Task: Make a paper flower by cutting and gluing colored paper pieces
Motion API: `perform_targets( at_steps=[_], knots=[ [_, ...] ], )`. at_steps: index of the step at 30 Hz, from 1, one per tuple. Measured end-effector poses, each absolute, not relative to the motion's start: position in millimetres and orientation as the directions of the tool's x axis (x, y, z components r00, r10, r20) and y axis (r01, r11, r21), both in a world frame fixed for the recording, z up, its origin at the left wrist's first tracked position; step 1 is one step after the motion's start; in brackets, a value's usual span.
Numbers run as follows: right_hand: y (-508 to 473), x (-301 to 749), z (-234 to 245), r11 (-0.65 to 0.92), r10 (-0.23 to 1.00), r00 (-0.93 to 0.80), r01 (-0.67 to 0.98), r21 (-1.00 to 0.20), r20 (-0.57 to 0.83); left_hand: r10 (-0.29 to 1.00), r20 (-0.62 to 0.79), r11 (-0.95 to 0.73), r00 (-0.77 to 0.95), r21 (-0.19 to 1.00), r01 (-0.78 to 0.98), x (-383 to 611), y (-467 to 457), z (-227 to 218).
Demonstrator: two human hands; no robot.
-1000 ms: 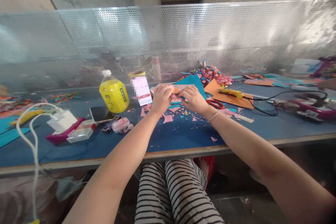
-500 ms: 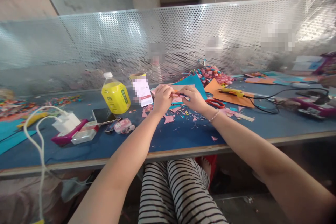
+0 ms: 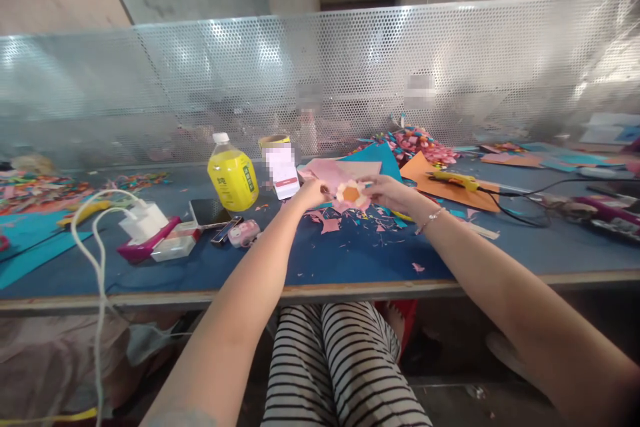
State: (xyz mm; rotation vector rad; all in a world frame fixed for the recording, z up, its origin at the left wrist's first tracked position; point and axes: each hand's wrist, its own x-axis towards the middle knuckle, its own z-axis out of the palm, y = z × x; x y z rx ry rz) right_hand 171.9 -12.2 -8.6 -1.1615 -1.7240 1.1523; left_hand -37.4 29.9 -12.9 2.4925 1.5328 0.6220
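Observation:
Between my two hands is a paper flower (image 3: 351,194) with pink petals, a pale inner ring and an orange centre, its face turned toward me. My left hand (image 3: 314,193) pinches its left edge. On the opposite edge, the fingers of my right hand (image 3: 393,193) grip the flower. Just behind it lie pink paper sheets (image 3: 325,173) and a blue sheet (image 3: 383,155). Pink paper scraps (image 3: 330,223) litter the table under and in front of the hands.
Left stand a yellow drink bottle (image 3: 231,177) and a lit phone (image 3: 281,172); a power strip (image 3: 145,240) with white cables is farther left. A yellow glue gun (image 3: 453,179) lies on orange paper (image 3: 480,197) to the right. Behind rises a perforated metal screen (image 3: 350,73).
The flower has turned to face me, showing its orange centre. My hands have moved apart to its two edges, and the camera view has shifted slightly left.

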Motion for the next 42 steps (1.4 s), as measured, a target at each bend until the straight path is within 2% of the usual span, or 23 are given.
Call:
perform_targets(
  at_steps=[2,4,6,8,12,16,28,32,38,42],
  knots=[
    [-15,173,-10,0.298,0.922,-0.377,0.560,-0.773,0.083,0.870,0.179,-0.492,0.458,0.293,0.820,-38,30,-17],
    [-15,175,-10,0.428,0.899,-0.410,0.743,-0.515,0.155,0.871,0.170,-0.490,0.460,0.273,0.828,-38,30,-20],
    [-13,178,-8,0.481,0.874,-0.411,0.803,-0.351,0.258,0.872,0.175,-0.488,0.456,0.265,0.831,-37,30,-21],
    [-10,182,-6,0.473,0.868,-0.377,0.828,-0.302,0.324,0.872,0.160,-0.489,0.462,0.276,0.827,-37,31,-22],
    [-4,188,-9,0.484,0.857,-0.389,0.833,-0.268,0.339,0.871,0.155,-0.492,0.467,0.260,0.831,-37,31,-22],
    [-2,182,-16,0.528,0.842,-0.442,0.792,-0.306,0.307,0.871,0.180,-0.490,0.457,0.256,0.833,-37,33,-23],
    [-3,179,-15,0.520,0.841,-0.394,0.777,-0.353,0.371,0.902,0.258,-0.423,0.347,0.355,0.834,-36,31,-16],
    [4,180,-20,0.508,0.844,-0.385,0.796,-0.328,0.374,0.892,0.293,-0.432,0.343,0.333,0.838,-34,34,-18],
    [5,178,-21,0.501,0.850,-0.397,0.811,-0.302,0.345,0.908,0.160,-0.418,0.387,0.301,0.857,-29,32,-28],
    [7,177,-24,0.487,0.857,-0.386,0.824,-0.289,0.342,0.911,0.146,-0.411,0.385,0.315,0.855,-26,31,-28]
  ],
)
